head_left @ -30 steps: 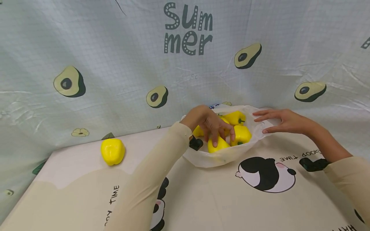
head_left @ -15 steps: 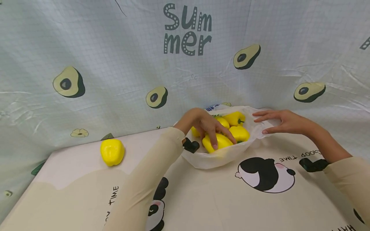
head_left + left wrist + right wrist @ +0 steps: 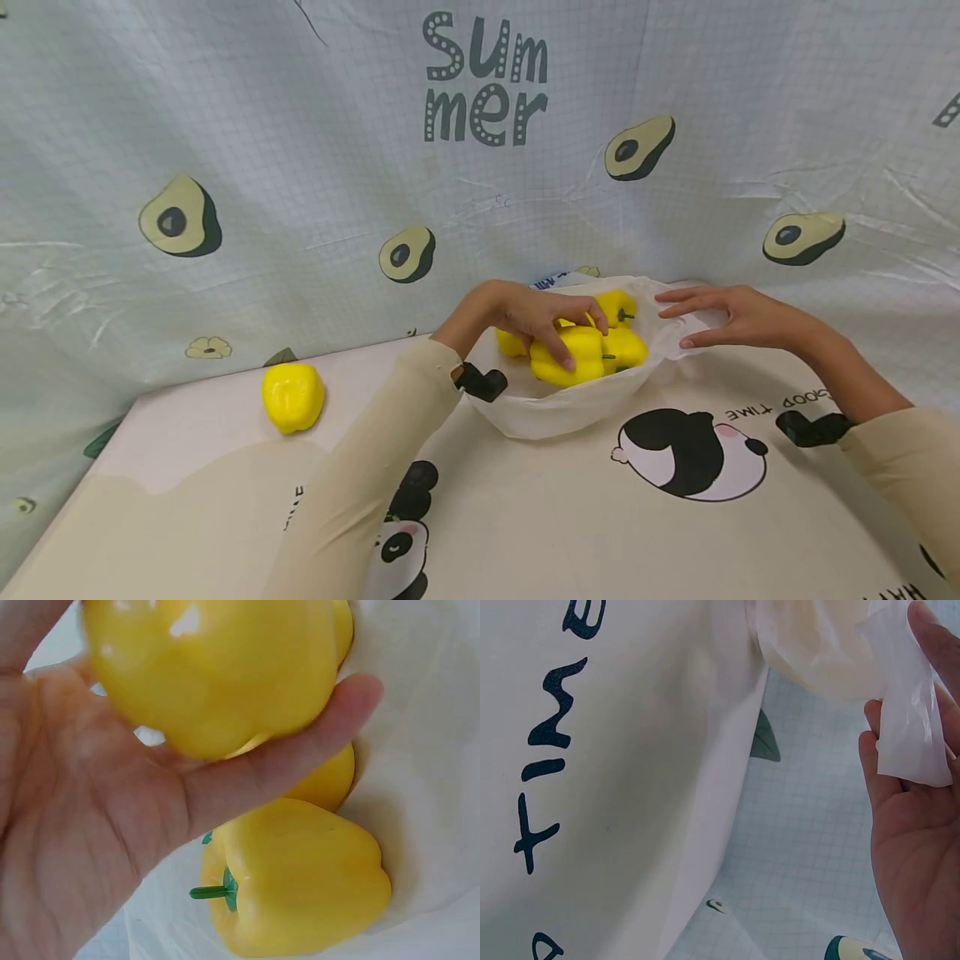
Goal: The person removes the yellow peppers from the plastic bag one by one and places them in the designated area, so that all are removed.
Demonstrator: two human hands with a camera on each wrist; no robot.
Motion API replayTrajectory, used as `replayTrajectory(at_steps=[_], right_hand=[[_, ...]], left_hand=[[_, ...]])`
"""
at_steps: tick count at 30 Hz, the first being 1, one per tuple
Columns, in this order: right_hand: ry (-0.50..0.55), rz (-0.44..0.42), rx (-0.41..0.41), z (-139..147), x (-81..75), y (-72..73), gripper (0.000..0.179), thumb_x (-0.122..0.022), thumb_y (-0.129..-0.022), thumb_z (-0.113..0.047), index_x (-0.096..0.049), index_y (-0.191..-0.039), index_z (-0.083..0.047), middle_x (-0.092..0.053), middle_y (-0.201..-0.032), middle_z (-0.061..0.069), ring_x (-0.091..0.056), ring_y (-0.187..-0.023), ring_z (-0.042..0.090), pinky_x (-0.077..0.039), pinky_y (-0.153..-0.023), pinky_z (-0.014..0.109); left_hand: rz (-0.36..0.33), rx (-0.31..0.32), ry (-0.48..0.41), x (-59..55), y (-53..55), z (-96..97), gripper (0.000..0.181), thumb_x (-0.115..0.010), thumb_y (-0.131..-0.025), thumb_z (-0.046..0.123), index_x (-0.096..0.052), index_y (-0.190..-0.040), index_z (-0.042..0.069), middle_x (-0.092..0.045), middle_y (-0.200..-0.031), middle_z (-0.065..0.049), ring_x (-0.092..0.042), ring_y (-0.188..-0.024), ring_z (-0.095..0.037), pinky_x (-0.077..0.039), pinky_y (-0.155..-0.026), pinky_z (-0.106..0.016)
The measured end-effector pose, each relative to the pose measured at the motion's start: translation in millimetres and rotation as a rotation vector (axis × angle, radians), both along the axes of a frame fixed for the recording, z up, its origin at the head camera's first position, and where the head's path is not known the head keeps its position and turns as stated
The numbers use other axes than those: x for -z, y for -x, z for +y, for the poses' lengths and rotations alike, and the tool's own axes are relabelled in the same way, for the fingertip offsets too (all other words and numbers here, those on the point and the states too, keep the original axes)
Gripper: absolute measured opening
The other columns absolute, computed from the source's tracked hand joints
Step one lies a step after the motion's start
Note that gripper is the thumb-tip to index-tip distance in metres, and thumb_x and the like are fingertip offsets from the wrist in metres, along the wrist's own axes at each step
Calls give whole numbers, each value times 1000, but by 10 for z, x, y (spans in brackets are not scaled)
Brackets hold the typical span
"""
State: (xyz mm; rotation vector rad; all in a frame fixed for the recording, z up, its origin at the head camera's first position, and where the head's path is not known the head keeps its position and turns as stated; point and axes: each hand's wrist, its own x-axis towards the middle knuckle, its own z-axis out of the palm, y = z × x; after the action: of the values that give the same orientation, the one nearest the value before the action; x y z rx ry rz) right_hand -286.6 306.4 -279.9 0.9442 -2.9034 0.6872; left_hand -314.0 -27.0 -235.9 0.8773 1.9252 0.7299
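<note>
A yellow bell pepper [image 3: 577, 354] is gripped by my left hand [image 3: 536, 317] at the mouth of a white plastic bag [image 3: 551, 417]. The left wrist view shows that pepper [image 3: 217, 671] close up, with a long digit stretched along its side. Inside the bag lie several more yellow peppers; one [image 3: 307, 881] shows its green stem. My right hand [image 3: 750, 317] holds the bag's right edge. In the right wrist view, a strip of the bag [image 3: 915, 712] runs between the thumb and the fingers of the right hand [image 3: 922, 847].
Another yellow pepper [image 3: 292, 397] sits apart on the left of the table. The table is spread with a beige panda-print cloth [image 3: 585, 517]. A pale curtain with avocado prints [image 3: 300, 150] hangs behind the table's back edge. Small black devices [image 3: 482, 382] are worn at the wrists.
My left hand has drawn back slightly to the left and raised the pepper, turning it so its stem shows at the right. The right hand has stayed at the bag's edge.
</note>
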Motion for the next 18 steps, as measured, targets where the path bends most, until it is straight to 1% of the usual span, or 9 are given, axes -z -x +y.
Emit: replayTrajectory(at_steps=[1,4,6,8,10,12,15,17,18], right_hand=[[0,2,-8,7,0,-2,49,-86,-82,-33,-72,-128,-21,-56,-148,-1,-45,-135,10,-44,-106,51],[-4,10,-25,31,1,-11,48,-85,-83,-33,-72,-128,-22,-56,-148,0,-45,-135,11,-45,-105,49],[-2,18,-30,44,7,-17,47,-84,-84,-32,-72,-128,-22,-56,-148,1,-44,-135,7,-45,-105,40],[6,16,-19,51,11,-24,47,-85,-83,-33,-72,-127,-24,-56,-148,-1,-42,-134,-1,-42,-104,25],[17,13,-7,56,15,-28,47,-85,-83,-33,-73,-127,-24,-56,-148,-2,-40,-132,-9,-37,-101,14],[24,11,2,58,17,-28,46,-86,-82,-32,-73,-126,-25,-57,-147,-3,-38,-130,-13,-34,-98,9],[26,12,5,54,10,-27,47,-85,-82,-32,-73,-127,-23,-56,-147,-3,-39,-129,-14,-33,-97,7],[28,11,0,50,4,-22,47,-85,-83,-32,-72,-127,-22,-56,-148,-3,-39,-129,-12,-33,-97,7],[28,11,-3,49,1,-19,48,-85,-83,-32,-72,-128,-22,-56,-148,-3,-39,-129,-12,-33,-97,6]], left_hand=[[15,0,-11,-4,-8,-5,64,-77,-89,16,-42,-141,27,-30,-155,-4,-44,-127,-29,-57,-95,-36],[53,-8,-38,-8,-27,-22,61,-76,-91,21,-45,-143,32,-30,-154,0,-44,-127,-29,-60,-88,-41],[66,-11,-67,-6,-43,-36,58,-74,-92,23,-47,-143,32,-31,-151,1,-44,-127,-28,-61,-86,-45],[93,-19,-99,-11,-64,-50,55,-73,-93,24,-49,-142,31,-33,-149,2,-45,-126,-27,-61,-85,-50],[169,-22,-128,-21,-90,-69,54,-72,-94,26,-49,-143,30,-34,-148,2,-43,-127,-25,-61,-86,-49],[302,-2,-162,-31,-110,-76,54,-71,-95,28,-47,-144,27,-34,-151,1,-40,-130,-22,-55,-99,-43],[502,14,-202,-37,-146,-88,57,-69,-96,29,-45,-147,21,-31,-158,-2,-32,-140,-19,-38,-115,-34],[588,16,-226,-31,-168,-93,57,-68,-97,27,-44,-148,16,-31,-161,-4,-30,-145,-18,-25,-122,-28],[605,10,-235,-27,-184,-101,58,-68,-97,26,-44,-148,15,-30,-161,-5,-30,-146,-18,-24,-122,-28]])
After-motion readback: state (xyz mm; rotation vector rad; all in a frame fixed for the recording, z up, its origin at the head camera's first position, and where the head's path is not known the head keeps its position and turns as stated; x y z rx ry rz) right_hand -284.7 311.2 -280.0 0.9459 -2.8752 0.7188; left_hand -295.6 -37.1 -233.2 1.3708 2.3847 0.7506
